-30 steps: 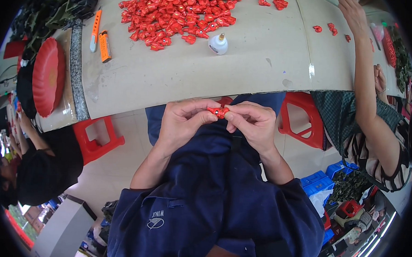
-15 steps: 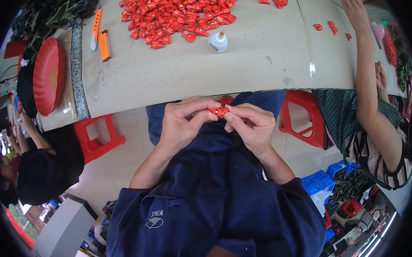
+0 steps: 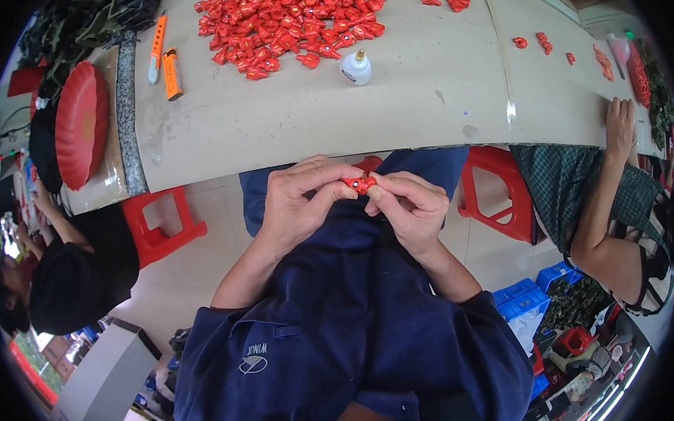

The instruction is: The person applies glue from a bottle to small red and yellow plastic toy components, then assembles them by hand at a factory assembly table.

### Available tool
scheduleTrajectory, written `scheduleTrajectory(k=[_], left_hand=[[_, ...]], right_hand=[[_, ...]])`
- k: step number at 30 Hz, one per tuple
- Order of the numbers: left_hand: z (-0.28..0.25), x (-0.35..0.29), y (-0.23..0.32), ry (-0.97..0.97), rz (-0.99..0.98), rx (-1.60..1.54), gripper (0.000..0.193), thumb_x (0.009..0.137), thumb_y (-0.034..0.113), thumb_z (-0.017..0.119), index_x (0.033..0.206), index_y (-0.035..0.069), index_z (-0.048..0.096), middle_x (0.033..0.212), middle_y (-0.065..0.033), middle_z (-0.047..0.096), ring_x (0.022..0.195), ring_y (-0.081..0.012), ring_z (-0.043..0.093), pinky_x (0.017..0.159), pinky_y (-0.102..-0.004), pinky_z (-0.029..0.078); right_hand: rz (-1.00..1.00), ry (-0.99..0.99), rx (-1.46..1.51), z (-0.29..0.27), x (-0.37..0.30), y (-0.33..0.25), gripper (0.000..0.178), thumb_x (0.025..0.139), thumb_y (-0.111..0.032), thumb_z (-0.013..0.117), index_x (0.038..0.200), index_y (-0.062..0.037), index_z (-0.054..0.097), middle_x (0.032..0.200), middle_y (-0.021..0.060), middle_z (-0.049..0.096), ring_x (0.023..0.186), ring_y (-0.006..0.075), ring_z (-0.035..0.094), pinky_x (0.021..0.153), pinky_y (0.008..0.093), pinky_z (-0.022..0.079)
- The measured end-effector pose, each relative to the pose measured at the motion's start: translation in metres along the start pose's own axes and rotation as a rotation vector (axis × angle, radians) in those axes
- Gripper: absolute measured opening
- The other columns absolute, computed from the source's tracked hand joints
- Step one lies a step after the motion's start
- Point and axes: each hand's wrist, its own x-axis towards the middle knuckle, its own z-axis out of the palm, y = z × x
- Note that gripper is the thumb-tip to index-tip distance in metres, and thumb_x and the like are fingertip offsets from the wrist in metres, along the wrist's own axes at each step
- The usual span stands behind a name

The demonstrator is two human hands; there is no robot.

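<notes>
Between my fingertips is a small glossy red plastic piece [image 3: 361,184] with a dark and white eye-like dot, held over my lap just off the table's near edge. My left hand [image 3: 304,198] pinches its left end between thumb and fingers. On its other end, my right hand [image 3: 411,210] also keeps a pinch grip. Past the hands, a heap of similar red pieces [image 3: 289,24] lies on the table. Close to the heap's near side stands a small white bottle [image 3: 356,68] with a brass-coloured tip.
On the table's left are an orange utility knife [image 3: 157,48] and an orange-and-black small box [image 3: 173,75]. A red scalloped tray [image 3: 81,126] lies farther left. A co-worker's arm [image 3: 607,185] is at the right table edge, near several loose red pieces [image 3: 543,43]. Red stools [image 3: 495,195] flank me.
The co-worker on the right has drawn an arm back from the far side toward the table edge, and a reddish strip now shows there. My hands and the red piece have barely shifted.
</notes>
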Motion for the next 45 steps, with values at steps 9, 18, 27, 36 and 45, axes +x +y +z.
scheduleTrajectory(k=[9, 18, 27, 36, 45], left_hand=[[-0.005, 0.001, -0.002, -0.052, -0.002, 0.028, 0.018, 0.068, -0.002, 0.063, 0.086, 0.001, 0.065, 0.074, -0.0071, 0.065, 0.068, -0.0158, 0.06, 0.061, -0.0254, 0.048], [-0.01, 0.0, -0.008, -0.089, 0.205, 0.097, 0.021, 0.065, -0.006, 0.062, 0.085, 0.002, 0.066, 0.076, -0.0093, 0.065, 0.07, -0.0219, 0.062, 0.069, -0.0294, 0.049], [-0.009, 0.0, -0.005, -0.078, 0.181, 0.109, 0.021, 0.064, -0.006, 0.061, 0.083, 0.002, 0.066, 0.075, -0.0094, 0.065, 0.07, -0.0219, 0.062, 0.069, -0.0299, 0.049], [-0.011, 0.005, -0.007, -0.113, 0.115, 0.051, 0.02, 0.066, -0.003, 0.064, 0.084, 0.003, 0.067, 0.076, -0.0086, 0.065, 0.072, -0.0206, 0.062, 0.069, -0.0298, 0.048], [-0.01, 0.005, -0.002, -0.121, -0.098, -0.116, 0.022, 0.074, 0.001, 0.063, 0.096, -0.002, 0.063, 0.081, -0.0093, 0.062, 0.072, -0.0145, 0.057, 0.065, -0.024, 0.045]], right_hand=[[-0.083, 0.023, -0.172, 0.003, -0.004, -0.003, 0.017, 0.072, 0.008, 0.062, 0.089, 0.0054, 0.062, 0.075, 0.0122, 0.063, 0.057, 0.0137, 0.062, 0.048, 0.0191, 0.049], [-0.021, -0.002, -0.057, 0.005, -0.008, 0.001, 0.018, 0.072, 0.009, 0.061, 0.09, 0.0059, 0.062, 0.075, 0.0125, 0.063, 0.057, 0.0137, 0.062, 0.048, 0.0186, 0.048], [-0.033, -0.017, -0.062, 0.003, -0.009, 0.002, 0.019, 0.073, 0.01, 0.06, 0.091, 0.0052, 0.062, 0.078, 0.0132, 0.063, 0.059, 0.0139, 0.062, 0.049, 0.0188, 0.049], [-0.052, -0.004, -0.123, 0.002, -0.009, 0.003, 0.02, 0.072, 0.009, 0.061, 0.091, 0.0048, 0.062, 0.081, 0.0137, 0.063, 0.061, 0.0147, 0.063, 0.051, 0.0198, 0.051], [0.057, 0.018, -0.013, 0.0, -0.004, 0.002, 0.016, 0.076, 0.006, 0.059, 0.092, 0.0048, 0.062, 0.08, 0.012, 0.062, 0.061, 0.013, 0.061, 0.053, 0.0191, 0.051]])
